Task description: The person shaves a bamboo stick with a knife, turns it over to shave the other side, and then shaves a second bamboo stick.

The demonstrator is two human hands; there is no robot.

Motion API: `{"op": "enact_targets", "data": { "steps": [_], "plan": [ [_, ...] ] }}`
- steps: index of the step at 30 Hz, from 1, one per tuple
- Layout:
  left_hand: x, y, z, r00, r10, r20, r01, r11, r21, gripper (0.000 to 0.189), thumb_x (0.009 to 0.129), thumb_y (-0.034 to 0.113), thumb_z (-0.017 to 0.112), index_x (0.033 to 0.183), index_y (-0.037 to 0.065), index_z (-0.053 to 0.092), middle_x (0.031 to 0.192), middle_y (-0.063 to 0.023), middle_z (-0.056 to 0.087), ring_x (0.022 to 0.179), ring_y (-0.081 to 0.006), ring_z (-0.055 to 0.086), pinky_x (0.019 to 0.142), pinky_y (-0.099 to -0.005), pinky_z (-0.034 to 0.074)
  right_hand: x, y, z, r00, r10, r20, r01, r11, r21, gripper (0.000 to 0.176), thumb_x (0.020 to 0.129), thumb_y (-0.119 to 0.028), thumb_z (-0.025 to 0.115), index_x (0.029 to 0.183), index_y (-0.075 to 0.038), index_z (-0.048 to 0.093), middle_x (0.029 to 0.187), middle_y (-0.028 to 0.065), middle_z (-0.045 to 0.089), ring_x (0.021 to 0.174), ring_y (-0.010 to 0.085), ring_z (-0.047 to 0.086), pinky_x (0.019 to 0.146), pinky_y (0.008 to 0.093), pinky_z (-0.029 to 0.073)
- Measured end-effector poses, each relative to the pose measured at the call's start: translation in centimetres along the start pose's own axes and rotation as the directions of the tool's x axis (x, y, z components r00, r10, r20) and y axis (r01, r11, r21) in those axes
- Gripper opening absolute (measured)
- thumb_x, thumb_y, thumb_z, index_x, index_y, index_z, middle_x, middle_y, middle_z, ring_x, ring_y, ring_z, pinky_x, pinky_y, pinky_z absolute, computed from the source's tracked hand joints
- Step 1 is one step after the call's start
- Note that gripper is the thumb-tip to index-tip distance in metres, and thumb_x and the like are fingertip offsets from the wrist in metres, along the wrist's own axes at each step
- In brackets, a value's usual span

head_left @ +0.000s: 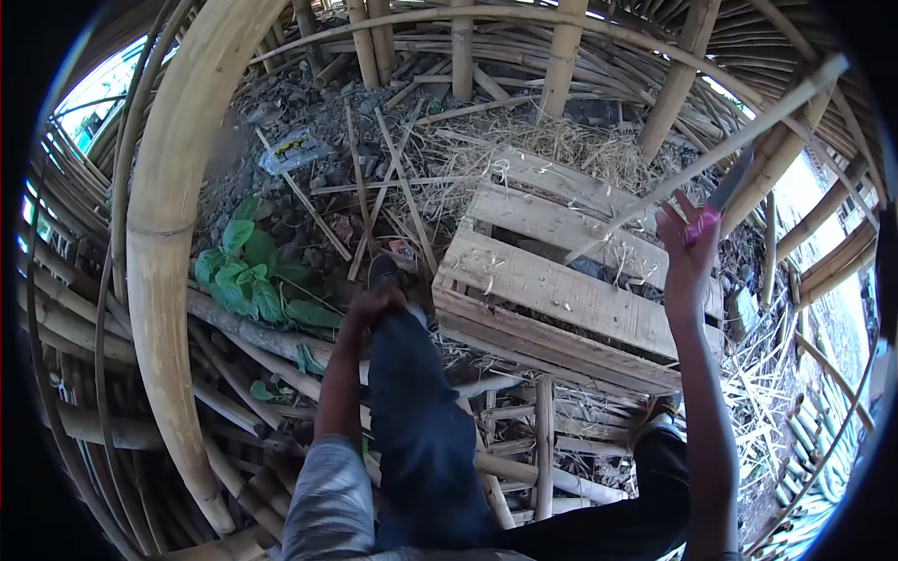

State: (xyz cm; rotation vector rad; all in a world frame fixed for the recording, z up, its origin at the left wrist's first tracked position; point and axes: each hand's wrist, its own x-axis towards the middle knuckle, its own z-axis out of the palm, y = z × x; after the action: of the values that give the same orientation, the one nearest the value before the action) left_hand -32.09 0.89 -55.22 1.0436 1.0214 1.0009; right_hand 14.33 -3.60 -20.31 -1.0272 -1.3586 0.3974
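My right hand [687, 229] is raised over the right side of a slatted wooden crate [552, 276], its fingers closed around the pink handle of a knife [733, 179]. The blade points up and to the right. A long split bamboo strip [786, 105] slants past the fingers, its lower end over the crate's slats. On the left, my left hand [379, 304] rests low at my bent knee [404, 351], close above a dark shoe [383, 268]. Its fingers are dark and partly hidden.
A thick bamboo pole [168, 224] rises on the left. Leafy green plants [245, 271] grow beside it. Loose bamboo sticks [304, 194] and a plastic wrapper [295, 150] lie on the stony ground. Straw shavings [571, 150] gather behind the crate. Cut bamboo pieces [823, 449] lie at lower right.
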Motion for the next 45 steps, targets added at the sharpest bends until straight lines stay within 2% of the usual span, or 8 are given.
{"op": "enact_targets", "data": {
  "steps": [6,10,15,31,34,36,41,45],
  "plan": [
    [1.1,3.3,-0.8,0.922,0.318,0.22,-0.385,0.7,0.601,0.043,0.09,0.019,0.05,0.131,0.005,0.043,0.127,-0.0199,0.049,0.132,-0.0286,0.034,0.101,-0.0425,0.036,1.0,2.9,2.8,0.995,0.039,-0.092,-0.021,0.981,0.191,0.022,0.087,0.003,0.057,0.094,-0.006,0.039,0.095,0.0119,0.062,0.095,0.0225,0.064,0.072,0.0295,0.054],
    [1.5,6.1,-2.3,0.712,0.587,-0.385,0.515,-0.063,0.855,0.04,0.09,0.022,0.049,0.127,0.007,0.048,0.128,-0.0196,0.05,0.126,-0.0348,0.039,0.099,-0.0452,0.036,0.9,2.5,3.2,0.992,-0.009,-0.125,0.027,0.989,0.146,0.022,0.087,0.002,0.058,0.087,-0.008,0.038,0.093,0.0133,0.065,0.086,0.021,0.067,0.064,0.025,0.051],
    [2.5,-1.3,-1.8,0.871,-0.129,0.474,-0.422,0.297,0.857,0.029,0.088,0.025,0.054,0.106,0.005,0.063,0.101,-0.0186,0.062,0.095,-0.0305,0.061,0.081,-0.0403,0.046,0.5,2.6,3.1,0.983,-0.018,-0.185,0.026,0.999,0.036,0.022,0.087,-0.003,0.061,0.084,-0.009,0.04,0.088,0.0111,0.067,0.084,0.0181,0.067,0.056,0.02,0.042],
    [-0.3,4.4,-2.2,0.913,0.05,-0.405,0.15,0.883,0.446,0.039,0.093,0.031,0.055,0.077,-0.003,0.065,0.084,-0.0112,0.067,0.075,-0.0165,0.064,0.065,-0.0386,0.05,0.1,0.9,5.5,0.991,-0.068,-0.117,0.068,0.998,0.002,0.022,0.086,0.006,0.059,0.082,-0.006,0.04,0.085,0.0102,0.062,0.087,0.0227,0.067,0.075,0.0293,0.052],
    [1.4,2.3,-1.1,0.774,0.61,-0.173,-0.395,0.678,0.62,0.034,0.095,0.029,0.05,0.093,-0.002,0.065,0.107,-0.018,0.062,0.095,-0.0259,0.063,0.077,-0.043,0.05,0.2,0.8,6.0,0.988,-0.059,-0.141,0.054,0.998,-0.037,0.023,0.086,0.007,0.058,0.082,-0.005,0.04,0.083,0.0075,0.058,0.088,0.0232,0.066,0.077,0.0311,0.053],
    [1.7,0.6,-3.5,0.997,-0.075,-0.01,-0.004,-0.185,0.983,0.036,0.097,0.025,0.043,0.119,-0.001,0.054,0.125,-0.0221,0.051,0.111,-0.0343,0.055,0.088,-0.0446,0.047,-0.1,0.8,6.1,0.987,-0.039,-0.157,0.029,0.998,-0.062,0.023,0.085,0.008,0.058,0.081,-0.005,0.04,0.082,0.006,0.054,0.09,0.0237,0.066,0.079,0.033,0.054],
    [8.7,-6.0,-3.5,0.648,0.691,0.321,-0.277,-0.178,0.944,0.047,0.091,0.024,0.048,0.134,0.006,0.041,0.135,-0.0214,0.043,0.124,-0.0354,0.044,0.099,-0.0477,0.038,0.7,1.3,6.2,0.987,-0.082,-0.136,0.076,0.996,-0.049,0.023,0.085,0.009,0.057,0.081,-0.005,0.039,0.083,0.0066,0.054,0.09,0.0243,0.066,0.078,0.0321,0.055],
    [10.0,5.6,1.3,0.932,0.008,-0.363,0.343,-0.35,0.872,0.047,0.092,0.028,0.047,0.132,0.006,0.043,0.137,-0.0183,0.043,0.129,-0.0298,0.04,0.101,-0.0477,0.037,1.5,2.1,5.8,0.986,-0.109,-0.126,0.105,0.994,-0.039,0.022,0.086,0.008,0.058,0.081,-0.005,0.04,0.083,0.0062,0.054,0.09,0.0231,0.066,0.077,0.0311,0.055]
  ]
}}
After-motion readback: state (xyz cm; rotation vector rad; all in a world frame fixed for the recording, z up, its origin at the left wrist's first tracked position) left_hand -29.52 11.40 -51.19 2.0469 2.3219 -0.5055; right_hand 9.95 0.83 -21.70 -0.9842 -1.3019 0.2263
